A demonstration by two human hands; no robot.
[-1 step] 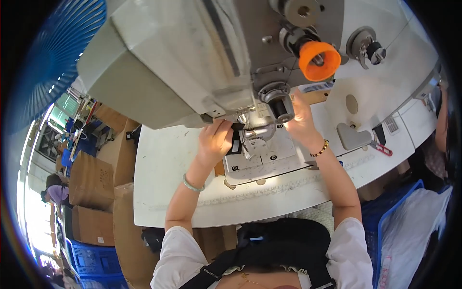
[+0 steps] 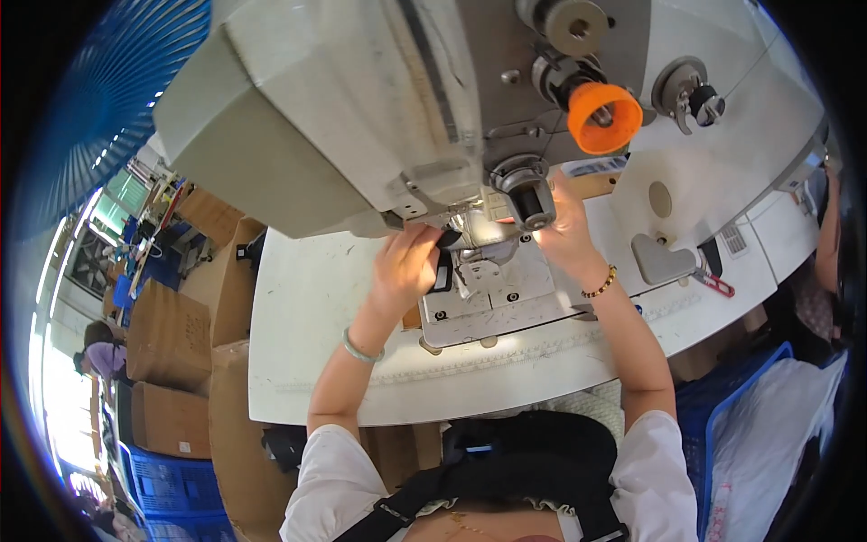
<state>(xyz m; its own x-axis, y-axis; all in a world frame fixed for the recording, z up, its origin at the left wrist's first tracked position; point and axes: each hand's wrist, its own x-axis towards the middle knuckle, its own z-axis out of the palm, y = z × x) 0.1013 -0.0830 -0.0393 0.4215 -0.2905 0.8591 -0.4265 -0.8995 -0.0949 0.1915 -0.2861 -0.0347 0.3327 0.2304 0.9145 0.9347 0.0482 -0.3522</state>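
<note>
White sleeves (image 2: 334,479) are filling the bottom of my feed, and from way over here I'm mostly watching the hands. The left hand (image 2: 402,271) is bunching its fingers close together beside a small dark piece (image 2: 449,239), which is sitting under the head of the sewing machine (image 2: 334,108). The tips are hiding, so I'm not able to tell if they're pinching it. The right hand (image 2: 571,239) is curling behind a black knob (image 2: 526,185); no clue what, if anything, it's gripping. For close work like this, I'm favouring light, even pressure, the piece lying flat, fingertips staying clear of the needle area.

Below that, the white table (image 2: 312,334) is showing ruler marks and stray fluff, and a red-handled cutter (image 2: 720,286) is lying off right. Further out, a blue crate (image 2: 694,434) is holding white sheeting (image 2: 777,415), cardboard boxes (image 2: 167,334) are crowding the left, and someone in purple (image 2: 108,359) is working beyond.
</note>
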